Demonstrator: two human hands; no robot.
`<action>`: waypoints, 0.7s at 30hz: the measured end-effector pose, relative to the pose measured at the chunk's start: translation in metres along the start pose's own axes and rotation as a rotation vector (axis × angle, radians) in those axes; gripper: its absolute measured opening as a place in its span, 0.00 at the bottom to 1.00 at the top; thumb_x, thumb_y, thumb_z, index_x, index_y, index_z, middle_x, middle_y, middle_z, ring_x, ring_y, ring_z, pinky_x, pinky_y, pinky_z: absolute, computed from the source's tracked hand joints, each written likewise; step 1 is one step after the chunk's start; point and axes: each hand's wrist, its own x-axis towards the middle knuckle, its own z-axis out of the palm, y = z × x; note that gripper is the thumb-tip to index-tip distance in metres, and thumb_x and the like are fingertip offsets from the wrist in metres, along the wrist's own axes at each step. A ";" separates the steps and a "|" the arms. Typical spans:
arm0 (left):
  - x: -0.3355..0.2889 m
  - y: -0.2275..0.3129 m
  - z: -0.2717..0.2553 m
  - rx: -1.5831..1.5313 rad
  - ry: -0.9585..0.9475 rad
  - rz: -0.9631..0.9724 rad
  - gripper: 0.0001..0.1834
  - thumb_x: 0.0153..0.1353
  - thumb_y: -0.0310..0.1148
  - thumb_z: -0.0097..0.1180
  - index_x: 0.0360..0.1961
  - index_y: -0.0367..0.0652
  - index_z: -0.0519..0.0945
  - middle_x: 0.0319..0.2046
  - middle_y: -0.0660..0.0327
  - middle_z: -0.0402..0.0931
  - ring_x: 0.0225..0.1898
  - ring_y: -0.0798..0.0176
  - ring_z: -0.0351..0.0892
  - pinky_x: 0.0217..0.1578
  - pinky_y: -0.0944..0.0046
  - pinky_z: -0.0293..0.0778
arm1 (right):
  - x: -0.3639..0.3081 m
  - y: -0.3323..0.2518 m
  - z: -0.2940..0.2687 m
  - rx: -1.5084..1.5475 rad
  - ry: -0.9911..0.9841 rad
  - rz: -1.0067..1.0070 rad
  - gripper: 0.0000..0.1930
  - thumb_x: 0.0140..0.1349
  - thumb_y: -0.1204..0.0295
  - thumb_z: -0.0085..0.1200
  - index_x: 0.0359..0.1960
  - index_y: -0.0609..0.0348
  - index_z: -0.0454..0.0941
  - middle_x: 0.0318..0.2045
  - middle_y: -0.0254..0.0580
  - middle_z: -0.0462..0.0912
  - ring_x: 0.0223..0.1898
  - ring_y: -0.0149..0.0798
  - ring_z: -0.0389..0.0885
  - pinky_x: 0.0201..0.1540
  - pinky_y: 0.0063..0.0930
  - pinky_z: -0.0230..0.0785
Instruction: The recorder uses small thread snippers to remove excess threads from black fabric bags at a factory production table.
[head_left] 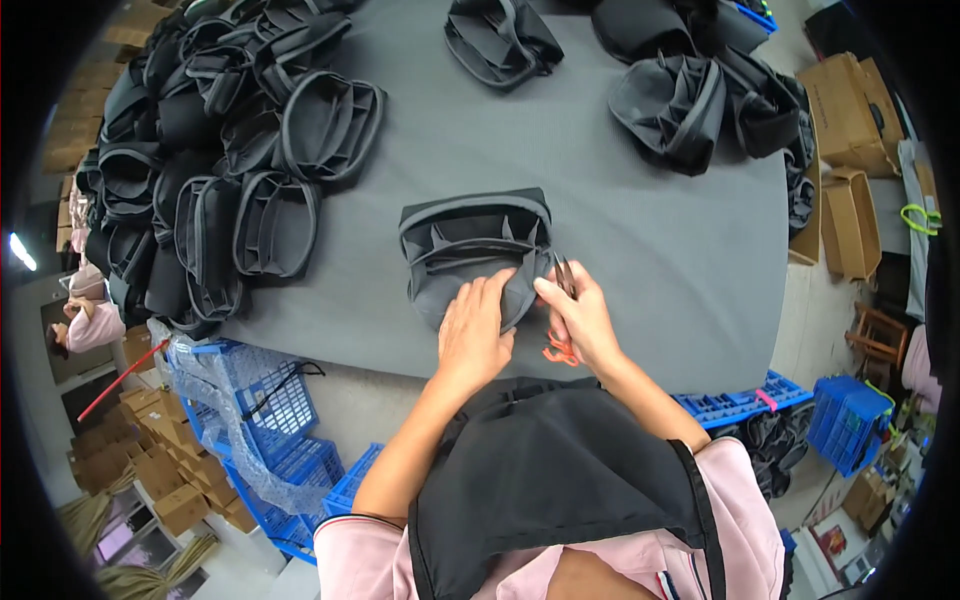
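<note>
A black zippered pouch (478, 207) with grey edging and inner dividers lies open on the table in front of me. My left hand (476, 330) holds its near panel, fingers curved over the fabric up to the opening. At the pouch's right edge, my right hand (585, 318) is closed round a pair of thread snips (566, 277). The dark blades point away from me, and orange parts (560, 350) show below the palm. My right thumb is up against the pouch's side; whether it also pinches the fabric is hidden.
A large heap of similar pouches (330, 125) covers the table's left side. One pouch (503, 42) lies at the far middle, and several more (670, 110) at the far right. Blue crates (280, 405) stand below the left edge; another blue crate (845, 425) is at right.
</note>
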 end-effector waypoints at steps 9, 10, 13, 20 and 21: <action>0.016 0.003 0.042 -0.421 0.325 -0.471 0.24 0.50 0.46 0.62 0.20 0.32 0.71 0.20 0.50 0.72 0.22 0.52 0.72 0.25 0.57 0.67 | -0.007 0.031 0.004 0.106 -0.081 0.025 0.07 0.55 0.76 0.57 0.31 0.59 0.70 0.18 0.23 0.68 0.14 0.16 0.58 0.14 0.14 0.46; 0.018 0.004 0.042 -0.430 0.301 -0.484 0.23 0.50 0.44 0.62 0.20 0.32 0.71 0.20 0.52 0.72 0.21 0.54 0.71 0.24 0.58 0.66 | -0.007 0.031 0.002 0.076 -0.061 0.055 0.07 0.55 0.76 0.57 0.33 0.60 0.71 0.19 0.24 0.69 0.16 0.16 0.59 0.16 0.14 0.49; 0.019 -0.003 0.049 -0.552 0.293 -0.511 0.19 0.49 0.38 0.63 0.20 0.32 0.71 0.18 0.54 0.70 0.19 0.59 0.69 0.22 0.61 0.65 | -0.011 0.028 -0.014 -0.158 0.022 -0.041 0.09 0.55 0.75 0.57 0.37 0.60 0.72 0.23 0.26 0.71 0.21 0.18 0.64 0.21 0.14 0.56; 0.021 -0.002 0.042 -0.594 0.257 -0.557 0.13 0.49 0.32 0.62 0.24 0.33 0.74 0.18 0.58 0.72 0.19 0.66 0.69 0.23 0.64 0.66 | -0.023 0.001 -0.026 -0.812 0.116 -0.323 0.14 0.54 0.70 0.57 0.42 0.55 0.72 0.31 0.36 0.76 0.26 0.32 0.77 0.31 0.29 0.68; 0.021 0.002 0.041 -0.643 0.251 -0.574 0.12 0.49 0.32 0.62 0.25 0.32 0.75 0.20 0.58 0.73 0.20 0.66 0.69 0.23 0.65 0.66 | -0.023 0.001 -0.028 -0.897 0.102 -0.360 0.14 0.53 0.70 0.57 0.41 0.55 0.73 0.31 0.35 0.75 0.26 0.34 0.77 0.30 0.29 0.66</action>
